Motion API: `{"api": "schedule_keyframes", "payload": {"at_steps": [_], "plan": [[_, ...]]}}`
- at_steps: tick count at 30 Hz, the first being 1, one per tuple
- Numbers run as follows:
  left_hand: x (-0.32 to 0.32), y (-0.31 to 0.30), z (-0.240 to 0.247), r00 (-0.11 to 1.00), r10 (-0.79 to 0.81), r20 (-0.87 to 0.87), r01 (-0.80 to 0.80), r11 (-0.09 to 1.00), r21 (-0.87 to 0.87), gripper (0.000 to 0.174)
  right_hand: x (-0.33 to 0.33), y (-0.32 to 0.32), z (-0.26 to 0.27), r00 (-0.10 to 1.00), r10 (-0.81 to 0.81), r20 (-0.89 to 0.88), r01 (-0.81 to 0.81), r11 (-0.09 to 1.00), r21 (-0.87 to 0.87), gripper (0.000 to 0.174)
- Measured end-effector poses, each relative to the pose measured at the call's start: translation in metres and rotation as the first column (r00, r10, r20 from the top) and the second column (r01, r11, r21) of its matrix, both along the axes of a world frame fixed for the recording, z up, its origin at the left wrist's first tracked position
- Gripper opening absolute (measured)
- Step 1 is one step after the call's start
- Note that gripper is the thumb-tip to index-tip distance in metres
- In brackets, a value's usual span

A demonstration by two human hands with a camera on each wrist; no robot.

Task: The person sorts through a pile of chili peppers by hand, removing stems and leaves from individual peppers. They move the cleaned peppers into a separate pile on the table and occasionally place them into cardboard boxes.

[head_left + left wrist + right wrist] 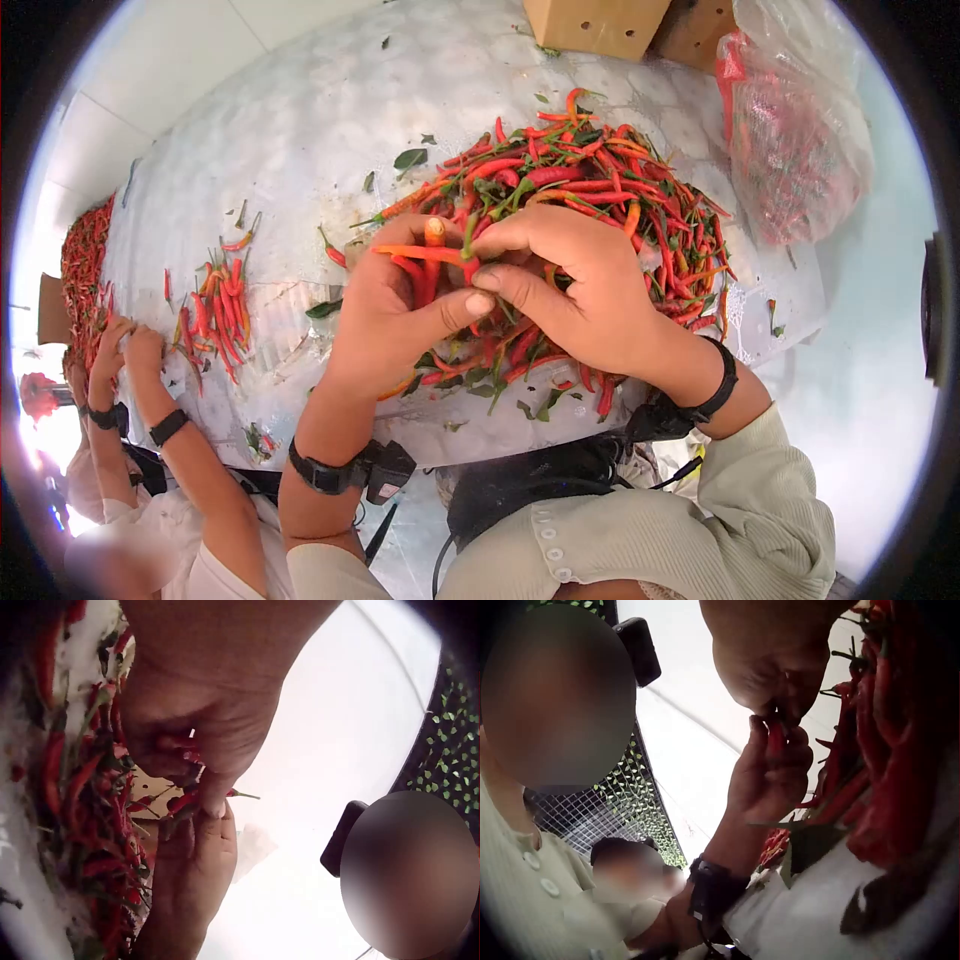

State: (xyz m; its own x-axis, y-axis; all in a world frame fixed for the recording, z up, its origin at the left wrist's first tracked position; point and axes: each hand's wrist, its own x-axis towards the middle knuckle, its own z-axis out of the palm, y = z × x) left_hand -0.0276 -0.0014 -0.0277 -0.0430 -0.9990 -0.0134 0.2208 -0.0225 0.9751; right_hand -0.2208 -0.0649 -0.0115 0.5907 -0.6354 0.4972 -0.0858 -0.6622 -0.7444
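Note:
In the head view my left hand (380, 325) holds several red chili peppers (431, 280), with its fingers curled round them and the thumb pointing to the right. An orange-red chili lies crosswise over its fingers. My right hand (595, 285) meets it from the right, and its thumb and forefinger pinch a chili by the green stem end (469, 238). Both thumbs almost meet there. Behind and beneath the hands spreads a big pile of red chilies (640, 200) mixed with green leaves. The left wrist view shows a red chili (184, 801) between the two hands.
A smaller heap of chilies (218, 310) lies to the left on the pale covered table (280, 150). Another person's hands (130, 345) work beside a far-left pile. Cardboard boxes (595, 25) stand at the back, with a clear plastic bag (795, 140) of red contents at back right.

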Motion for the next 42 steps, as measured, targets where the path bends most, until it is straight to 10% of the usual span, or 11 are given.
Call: {"api": "schedule_keyframes", "payload": {"at_steps": [4,7,11,15,20,27,31,35,42], "plan": [[-0.005,-0.002,-0.005,0.998,-0.041,0.057,0.047,0.994,-0.095,0.038,-0.004,-0.002,-0.005,0.998,0.058,-0.035,-0.060,0.997,-0.052,0.016],[0.007,-0.001,0.006,1.000,-0.003,0.031,-0.004,0.980,0.200,0.030,-0.011,-0.011,0.001,0.997,-0.047,-0.057,0.036,0.982,-0.187,0.015],[0.010,-0.006,-0.001,0.942,0.246,-0.229,-0.216,0.965,0.151,0.018,-0.030,-0.047,0.000,0.885,-0.442,-0.145,0.369,0.856,-0.362,0.017],[0.025,-0.009,-0.002,0.854,0.069,-0.516,0.035,0.981,0.188,0.010,-0.039,-0.067,-0.027,0.866,-0.403,-0.296,0.276,0.879,-0.389,0.018],[0.014,-0.007,-0.001,0.908,0.143,-0.393,-0.040,0.965,0.258,0.019,-0.036,-0.062,-0.017,0.810,-0.377,-0.450,0.208,0.901,-0.381,0.019],[0.015,-0.003,0.004,0.951,0.072,-0.300,-0.017,0.983,0.181,0.013,-0.025,-0.046,-0.002,0.878,-0.479,-0.010,0.463,0.852,-0.245,0.021],[0.002,-0.001,0.004,0.977,0.099,-0.190,-0.068,0.984,0.163,0.025,-0.012,-0.017,0.006,0.951,-0.297,0.088,0.293,0.954,0.062,0.023],[-0.002,0.000,0.009,0.968,0.069,-0.242,-0.029,0.986,0.166,0.031,0.007,0.000,-0.005,0.995,0.033,-0.095,-0.056,0.966,-0.251,0.020],[0.019,-0.007,0.000,0.949,0.087,-0.303,-0.049,0.990,0.130,0.033,-0.010,-0.021,-0.012,0.937,-0.225,-0.268,0.105,0.911,-0.399,0.023]]}}
